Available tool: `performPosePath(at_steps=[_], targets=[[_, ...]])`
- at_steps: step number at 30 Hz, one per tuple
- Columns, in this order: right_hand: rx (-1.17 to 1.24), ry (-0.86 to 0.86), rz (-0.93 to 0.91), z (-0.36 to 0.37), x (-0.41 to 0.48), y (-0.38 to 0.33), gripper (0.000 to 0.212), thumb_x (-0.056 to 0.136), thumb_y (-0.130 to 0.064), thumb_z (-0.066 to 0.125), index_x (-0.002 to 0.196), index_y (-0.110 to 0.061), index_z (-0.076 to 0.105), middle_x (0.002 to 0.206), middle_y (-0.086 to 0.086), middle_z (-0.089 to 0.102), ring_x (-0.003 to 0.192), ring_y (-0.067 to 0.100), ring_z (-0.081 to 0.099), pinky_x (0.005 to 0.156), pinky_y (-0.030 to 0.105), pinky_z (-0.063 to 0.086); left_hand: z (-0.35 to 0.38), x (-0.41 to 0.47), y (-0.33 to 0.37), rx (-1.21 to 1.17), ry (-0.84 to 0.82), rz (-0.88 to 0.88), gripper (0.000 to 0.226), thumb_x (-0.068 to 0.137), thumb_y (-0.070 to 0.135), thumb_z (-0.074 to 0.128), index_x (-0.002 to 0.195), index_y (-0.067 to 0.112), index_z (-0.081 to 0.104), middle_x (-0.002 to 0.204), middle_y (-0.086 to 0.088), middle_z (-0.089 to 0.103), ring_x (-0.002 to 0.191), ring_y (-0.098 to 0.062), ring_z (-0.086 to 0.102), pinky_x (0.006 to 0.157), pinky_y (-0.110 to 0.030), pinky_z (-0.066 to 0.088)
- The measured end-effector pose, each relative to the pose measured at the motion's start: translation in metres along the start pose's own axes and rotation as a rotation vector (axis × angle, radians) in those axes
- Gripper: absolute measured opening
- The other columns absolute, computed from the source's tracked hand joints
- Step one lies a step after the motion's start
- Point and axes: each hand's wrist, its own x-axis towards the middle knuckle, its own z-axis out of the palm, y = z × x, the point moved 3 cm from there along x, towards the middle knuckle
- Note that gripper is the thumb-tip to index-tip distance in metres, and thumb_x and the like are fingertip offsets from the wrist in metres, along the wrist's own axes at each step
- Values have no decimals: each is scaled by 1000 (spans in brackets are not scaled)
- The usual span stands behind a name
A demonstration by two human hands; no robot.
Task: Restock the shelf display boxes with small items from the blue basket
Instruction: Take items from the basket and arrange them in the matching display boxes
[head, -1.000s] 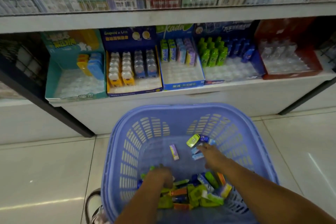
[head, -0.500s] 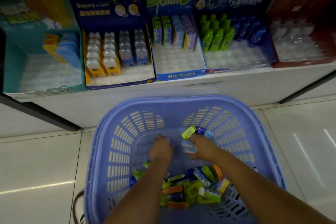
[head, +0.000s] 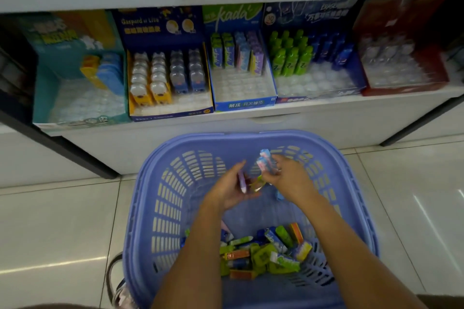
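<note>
Both hands are raised over the middle of the blue basket (head: 253, 140). The left hand (head: 227, 190) is cupped palm up with a small purple packet (head: 242, 183) lying along its fingers and a yellow-green item (head: 258, 183) at its fingertips, loosely held. The right hand (head: 286, 177), just beside it and touching it at the fingertips, pinches a pink and light blue packet (head: 263, 159) that sticks up above the knuckles. A small light blue item (head: 279, 194) shows just below the right wrist; whether it is held or lying in the basket cannot be told.

At the near end of the basket lies a pile of small boxes (head: 266, 251), green, orange, yellow and blue. The basket stands on the pale tiled floor (head: 50, 221), just in front of the white shelf (head: 276, 128).

On the shelf, five display boxes stand side by side: a teal box (head: 47, 98) on the left, a dark blue box (head: 160, 30) with yellow and blue rows, a blue and green box (head: 243, 105) with upright packets at its far end, another blue box (head: 324, 17) with green and blue bottles, and a red box (head: 401, 88) on the right
</note>
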Motion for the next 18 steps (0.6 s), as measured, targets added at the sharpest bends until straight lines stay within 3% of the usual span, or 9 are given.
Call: performPosePath(at_steps=[1, 3, 6, 9, 12, 15, 18], targets=[[-19, 20, 0, -3, -3, -4, 36, 80, -28, 68, 114, -19, 63, 98, 6, 70, 91, 24, 65, 75, 30, 48, 11, -9, 9, 25, -81, 50, 59, 93, 44, 51, 47, 7, 50, 68, -12, 66, 77, -27, 70, 91, -51, 51], [-48, 64, 9, -8, -7, -12, 35, 80, -29, 67, 113, -18, 63, 100, 7, 69, 94, 25, 64, 70, 25, 42, 26, -28, 27, 113, -107, 135, 45, 84, 45, 63, 56, 10, 63, 81, -12, 71, 84, -26, 69, 88, -46, 55], [-29, 100, -36, -19, -16, -32, 36, 77, -26, 71, 112, -18, 63, 100, 5, 70, 91, 22, 65, 61, 17, 33, 40, -51, 47, 320, -26, 295, 17, 84, 12, 68, 68, 9, 65, 84, -15, 70, 72, -19, 68, 71, -31, 60], [93, 27, -146, -26, -30, -57, 30, 73, -25, 78, 101, -21, 68, 89, -2, 72, 81, 13, 66, 63, 21, 43, 41, -81, 58, 441, 122, 452, 30, 84, -4, 64, 64, 8, 46, 83, -20, 58, 66, -21, 61, 65, -28, 58], [146, -46, -244, -33, -41, -80, 24, 81, -24, 71, 105, -24, 71, 87, -4, 73, 80, 3, 66, 67, 21, 48, 31, -112, 68, 430, 180, 524, 33, 84, -7, 62, 68, 10, 40, 83, -18, 55, 64, -16, 66, 61, -25, 59], [8, 37, -325, -42, -38, -103, 18, 84, -20, 69, 97, -10, 74, 82, 11, 71, 74, 17, 61, 68, 30, 44, 24, -134, 78, 433, 174, 555, 23, 84, -7, 64, 82, 6, 45, 89, -19, 53, 75, -26, 66, 63, -28, 59], [74, 58, -329, -54, -26, -127, 17, 83, -16, 70, 99, -9, 68, 88, 10, 69, 76, 19, 62, 74, 31, 50, 24, -148, 91, 343, 197, 626, 27, 85, -7, 62, 78, 10, 43, 87, -18, 54, 74, -23, 65, 64, -27, 58]])
